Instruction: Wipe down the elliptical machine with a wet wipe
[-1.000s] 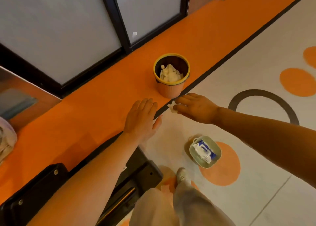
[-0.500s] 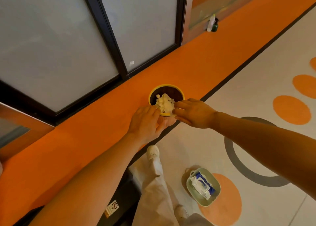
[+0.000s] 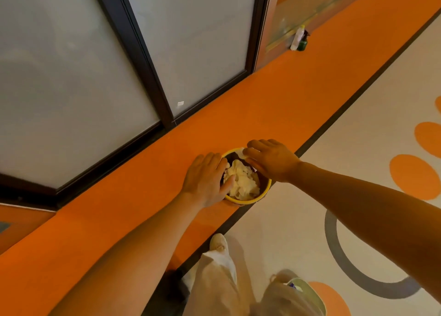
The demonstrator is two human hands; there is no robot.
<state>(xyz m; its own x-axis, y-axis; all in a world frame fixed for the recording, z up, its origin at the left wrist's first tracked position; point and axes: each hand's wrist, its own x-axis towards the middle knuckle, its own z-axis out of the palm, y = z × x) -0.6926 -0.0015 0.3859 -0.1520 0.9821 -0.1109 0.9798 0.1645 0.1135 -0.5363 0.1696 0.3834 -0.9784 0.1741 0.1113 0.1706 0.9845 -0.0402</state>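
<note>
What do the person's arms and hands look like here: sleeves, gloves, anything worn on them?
Both forearms are bare from the frame edge to the wrist, with no sleeves in view. The left hand and right hand wear no gloves, and no rings, watch or bands show. Below, light beige trousers and a pale shoe are visible.

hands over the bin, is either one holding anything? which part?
Right hand pinches a small white wipe by its edge at the fingertips, over the bin. Left hand rests at the bin's rim, fingers relaxed, holding nothing.

Orange floor strip (image 3: pixel 274 105), frosted glass panels (image 3: pixel 71 77), black frames (image 3: pixel 133 53)
</note>
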